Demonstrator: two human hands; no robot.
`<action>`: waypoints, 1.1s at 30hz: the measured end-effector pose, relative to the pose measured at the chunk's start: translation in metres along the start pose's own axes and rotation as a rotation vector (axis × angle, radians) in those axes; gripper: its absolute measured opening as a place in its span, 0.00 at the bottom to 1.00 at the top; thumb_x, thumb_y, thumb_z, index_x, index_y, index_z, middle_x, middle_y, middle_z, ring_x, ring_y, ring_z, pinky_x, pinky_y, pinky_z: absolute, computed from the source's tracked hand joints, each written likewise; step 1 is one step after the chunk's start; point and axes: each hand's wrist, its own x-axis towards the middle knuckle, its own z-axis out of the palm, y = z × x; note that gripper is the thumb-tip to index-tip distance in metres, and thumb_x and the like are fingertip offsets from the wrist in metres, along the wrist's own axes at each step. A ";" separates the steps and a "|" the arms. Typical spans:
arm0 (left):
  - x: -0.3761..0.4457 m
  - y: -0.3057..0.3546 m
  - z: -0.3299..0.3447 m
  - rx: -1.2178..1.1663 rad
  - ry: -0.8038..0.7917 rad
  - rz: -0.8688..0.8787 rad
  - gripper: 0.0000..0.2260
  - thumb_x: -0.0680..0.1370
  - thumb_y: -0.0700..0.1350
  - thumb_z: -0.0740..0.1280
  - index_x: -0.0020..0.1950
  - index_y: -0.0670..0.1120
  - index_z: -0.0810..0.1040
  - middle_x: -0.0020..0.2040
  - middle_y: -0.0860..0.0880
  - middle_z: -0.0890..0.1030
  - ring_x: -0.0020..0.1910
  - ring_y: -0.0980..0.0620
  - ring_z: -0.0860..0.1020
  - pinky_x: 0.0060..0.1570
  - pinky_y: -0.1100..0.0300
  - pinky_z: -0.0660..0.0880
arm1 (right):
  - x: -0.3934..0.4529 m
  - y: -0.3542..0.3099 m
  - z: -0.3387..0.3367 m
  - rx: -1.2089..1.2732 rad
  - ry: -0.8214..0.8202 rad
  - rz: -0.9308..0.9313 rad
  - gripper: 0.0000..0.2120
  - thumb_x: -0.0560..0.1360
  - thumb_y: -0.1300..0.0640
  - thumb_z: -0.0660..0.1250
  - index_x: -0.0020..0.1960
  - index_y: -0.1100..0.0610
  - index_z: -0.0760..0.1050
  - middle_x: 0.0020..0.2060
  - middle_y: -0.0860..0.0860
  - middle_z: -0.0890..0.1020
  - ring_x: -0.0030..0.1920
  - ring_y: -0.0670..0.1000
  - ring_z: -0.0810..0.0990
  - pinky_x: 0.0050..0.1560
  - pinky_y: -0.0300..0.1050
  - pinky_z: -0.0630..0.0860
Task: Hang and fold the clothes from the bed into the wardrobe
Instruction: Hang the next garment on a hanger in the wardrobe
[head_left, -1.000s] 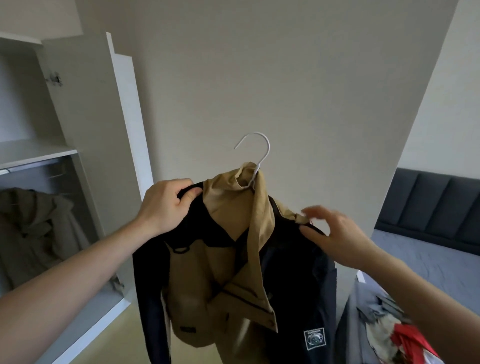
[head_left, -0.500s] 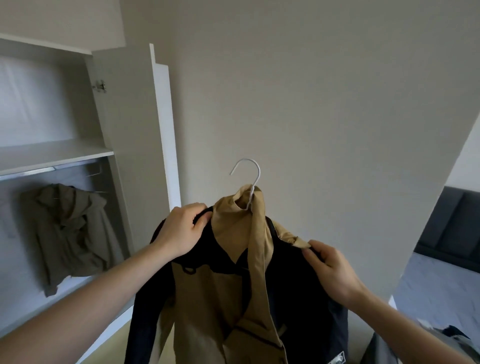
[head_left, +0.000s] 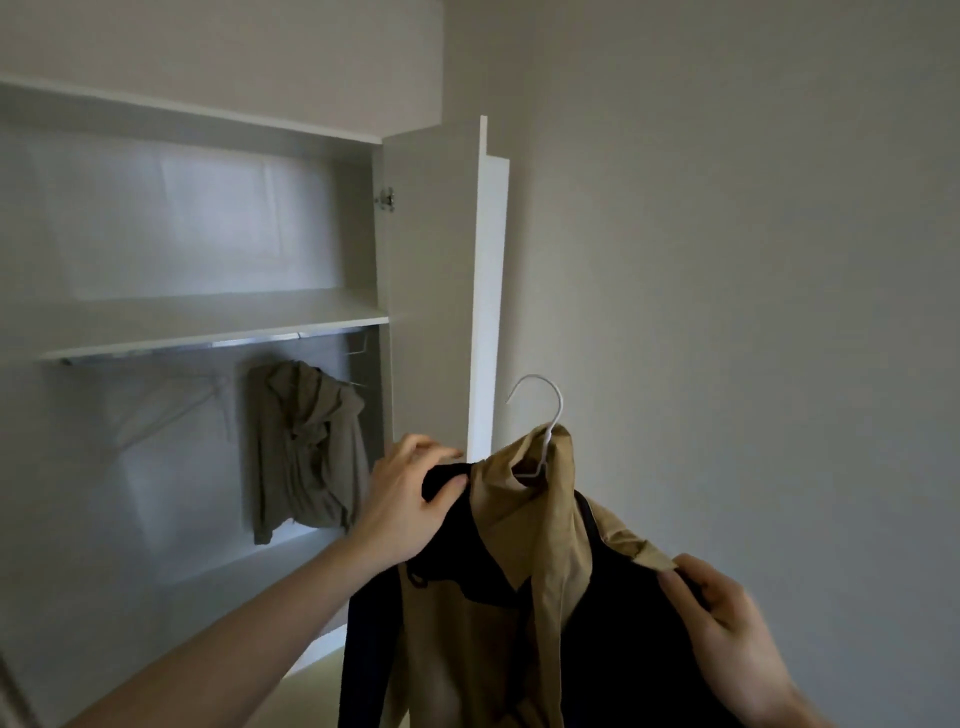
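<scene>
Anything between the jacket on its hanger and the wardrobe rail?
Nothing visible blocks it. The jacket, held by the left hand and right hand, faces the open wardrobe; the door is swung aside. An olive garment hangs on the rail, with bare rail left of it.

Open rail (head_left: 208, 344) left of olive garment (head_left: 304, 447); wardrobe door (head_left: 431, 291) alongside.

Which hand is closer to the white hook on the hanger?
Left. The left hand grips the jacket just left of the hook; the right hand holds its far lower shoulder.
</scene>
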 end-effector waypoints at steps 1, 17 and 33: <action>0.004 -0.008 -0.001 -0.002 0.011 -0.024 0.15 0.81 0.60 0.64 0.64 0.55 0.79 0.59 0.58 0.70 0.62 0.55 0.72 0.65 0.50 0.72 | 0.014 0.002 0.006 0.016 -0.019 -0.007 0.14 0.82 0.57 0.67 0.37 0.53 0.74 0.28 0.45 0.71 0.31 0.42 0.70 0.32 0.40 0.65; -0.004 -0.078 -0.045 -0.051 0.195 -0.399 0.09 0.80 0.53 0.70 0.59 0.60 0.77 0.59 0.61 0.74 0.62 0.61 0.74 0.59 0.64 0.73 | 0.192 0.008 0.163 0.183 -0.427 -0.091 0.13 0.81 0.53 0.67 0.38 0.52 0.76 0.27 0.51 0.74 0.29 0.44 0.72 0.34 0.41 0.68; 0.045 -0.336 -0.126 -0.101 0.194 -0.773 0.13 0.78 0.47 0.74 0.61 0.55 0.77 0.63 0.51 0.75 0.57 0.57 0.77 0.50 0.69 0.73 | 0.299 -0.034 0.358 0.314 -0.487 0.128 0.13 0.82 0.63 0.66 0.39 0.62 0.79 0.26 0.53 0.76 0.27 0.45 0.74 0.30 0.38 0.68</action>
